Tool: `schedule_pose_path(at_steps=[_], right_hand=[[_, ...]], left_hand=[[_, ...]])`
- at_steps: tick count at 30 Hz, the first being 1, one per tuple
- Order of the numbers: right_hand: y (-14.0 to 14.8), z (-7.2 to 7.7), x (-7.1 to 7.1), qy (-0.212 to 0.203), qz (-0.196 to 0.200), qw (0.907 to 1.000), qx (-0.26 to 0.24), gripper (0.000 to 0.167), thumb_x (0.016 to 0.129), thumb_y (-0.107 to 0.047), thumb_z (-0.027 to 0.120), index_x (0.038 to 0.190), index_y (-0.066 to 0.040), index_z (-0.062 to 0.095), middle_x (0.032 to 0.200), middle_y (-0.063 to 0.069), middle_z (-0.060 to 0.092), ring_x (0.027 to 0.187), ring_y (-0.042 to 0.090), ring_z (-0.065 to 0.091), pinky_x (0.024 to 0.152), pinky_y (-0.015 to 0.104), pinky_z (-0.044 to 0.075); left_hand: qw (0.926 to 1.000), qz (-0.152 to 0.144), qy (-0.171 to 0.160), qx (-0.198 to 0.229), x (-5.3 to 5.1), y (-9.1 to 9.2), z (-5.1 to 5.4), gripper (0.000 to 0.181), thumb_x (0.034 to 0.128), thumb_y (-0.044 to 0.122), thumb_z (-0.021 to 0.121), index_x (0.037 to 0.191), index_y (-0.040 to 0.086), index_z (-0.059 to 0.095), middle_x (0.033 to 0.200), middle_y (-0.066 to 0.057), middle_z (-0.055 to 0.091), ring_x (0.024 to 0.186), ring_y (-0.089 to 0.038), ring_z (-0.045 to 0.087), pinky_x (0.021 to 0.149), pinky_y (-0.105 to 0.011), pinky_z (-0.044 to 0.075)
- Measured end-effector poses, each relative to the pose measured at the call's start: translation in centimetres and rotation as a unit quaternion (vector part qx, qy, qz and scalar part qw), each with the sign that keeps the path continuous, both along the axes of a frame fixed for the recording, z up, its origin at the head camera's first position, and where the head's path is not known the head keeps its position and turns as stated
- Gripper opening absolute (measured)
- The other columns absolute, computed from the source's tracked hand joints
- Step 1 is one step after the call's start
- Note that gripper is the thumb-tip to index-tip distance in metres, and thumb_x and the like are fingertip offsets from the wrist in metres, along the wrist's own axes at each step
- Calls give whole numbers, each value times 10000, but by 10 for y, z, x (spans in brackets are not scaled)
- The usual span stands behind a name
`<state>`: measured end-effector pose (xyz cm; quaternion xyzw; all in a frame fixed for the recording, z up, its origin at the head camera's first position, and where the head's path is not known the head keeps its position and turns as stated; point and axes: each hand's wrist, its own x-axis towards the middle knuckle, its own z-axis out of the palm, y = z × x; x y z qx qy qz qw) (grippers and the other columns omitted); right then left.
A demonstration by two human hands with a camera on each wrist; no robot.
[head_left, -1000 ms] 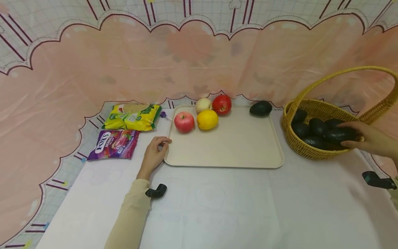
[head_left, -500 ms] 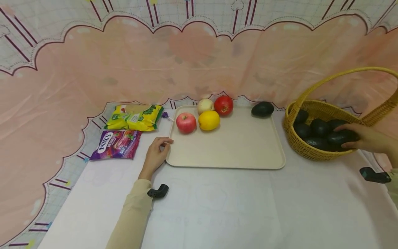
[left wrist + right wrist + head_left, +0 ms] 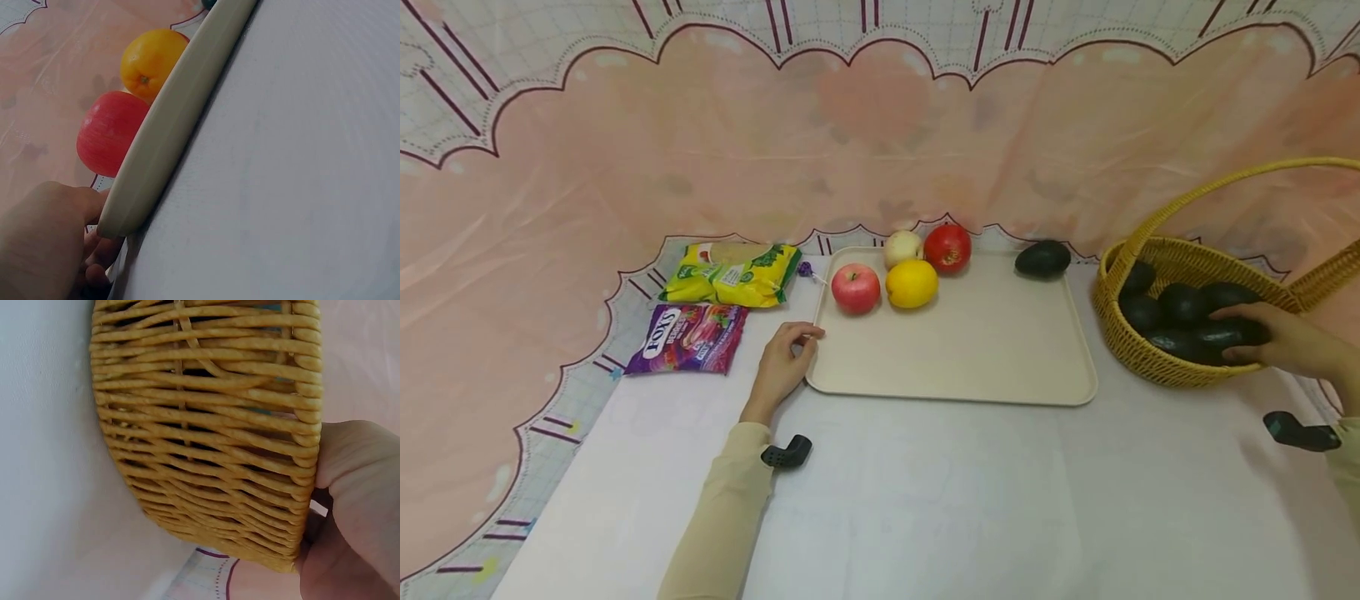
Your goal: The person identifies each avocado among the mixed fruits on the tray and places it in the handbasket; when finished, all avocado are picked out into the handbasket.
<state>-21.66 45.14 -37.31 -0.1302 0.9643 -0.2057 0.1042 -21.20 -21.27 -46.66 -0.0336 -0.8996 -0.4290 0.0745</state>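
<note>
In the head view, my right hand (image 3: 1288, 340) reaches over the near right rim of a wicker basket (image 3: 1131, 337) and grips a dark avocado (image 3: 1228, 335) between thumb and fingers. Several more avocados (image 3: 1182, 303) lie around it. The basket's weave hides the held avocado in the right wrist view. At the left edge of a cream tray (image 3: 955, 358), my left hand (image 3: 782, 362) pinches the rim, thumb and fingers about it in the left wrist view. On the tray lie a red apple (image 3: 855, 288), a yellow lemon-like fruit (image 3: 912, 283), a pale round fruit (image 3: 902, 249), a pomegranate (image 3: 947, 248) and one avocado (image 3: 1042, 260).
Left of the tray are a yellow-green packet (image 3: 730, 277), a purple candy bag (image 3: 688, 337) and a small purple lollipop (image 3: 806, 269). The basket's tall handle (image 3: 1225, 187) arches over its opening. A pink patterned cloth (image 3: 737, 150) hangs behind the white table (image 3: 940, 500).
The head view has shifted slightly, so everything sits a little further right. Both hands keep their places on the tray rim and on the avocado in the basket.
</note>
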Motion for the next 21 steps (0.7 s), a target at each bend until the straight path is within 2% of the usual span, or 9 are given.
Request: schedule_pose_path(at_steps=[4, 7, 11, 13, 17, 21], right_hand=[[-1, -1, 2, -18, -146, 9999, -16, 582, 834, -126, 687, 1295, 97, 411, 1323, 421, 299, 1185, 611, 264, 943, 730, 195], [-3, -2, 3, 128, -266, 9995, -112, 576, 840, -127, 679, 1302, 91, 412, 1329, 408, 318, 1187, 579, 277, 956, 725, 196], [-7, -6, 9, 599, -445, 9964, -395, 496, 878, -127, 636, 1286, 72, 435, 1316, 385, 347, 1179, 547, 288, 980, 722, 179], [-12, -8, 14, 847, -548, 9936, -516, 461, 903, -145, 603, 1283, 63, 442, 1318, 394, 344, 1219, 577, 277, 999, 720, 153], [-23, -13, 23, 1293, -809, 9854, -758, 416, 925, -159, 562, 1278, 34, 457, 1334, 396, 351, 1278, 593, 243, 1054, 682, 117], [-36, -16, 29, 1641, -1010, 9769, -927, 384, 928, -173, 552, 1260, 8, 484, 1327, 353, 392, 1312, 531, 268, 1091, 630, 137]], left_hand=[[10000, -13, 33, -14, -1, 0, 0, 183, 937, 153, 540, 1074, 126, 658, 1183, -89, 562, 972, -217, 536, 793, -323, 381], [10000, -8, 52, -13, -1, 0, 0, 178, 934, 146, 542, 1067, 122, 659, 1172, -93, 564, 967, -221, 536, 795, -323, 380], [10000, 5, 58, -24, -1, 1, 1, 182, 933, 140, 540, 1071, 118, 657, 1175, -97, 564, 972, -223, 534, 788, -317, 374], [10000, 19, 17, -32, -2, 1, 1, 186, 935, 145, 538, 1077, 121, 655, 1179, -91, 563, 975, -218, 533, 783, -313, 372], [10000, 31, -68, -47, -1, 1, 2, 187, 937, 150, 536, 1081, 125, 654, 1177, -87, 561, 977, -214, 531, 780, -308, 370], [9999, 22, -103, -38, -1, 1, 2, 188, 939, 152, 534, 1082, 124, 653, 1178, -90, 559, 979, -220, 529, 785, -313, 371]])
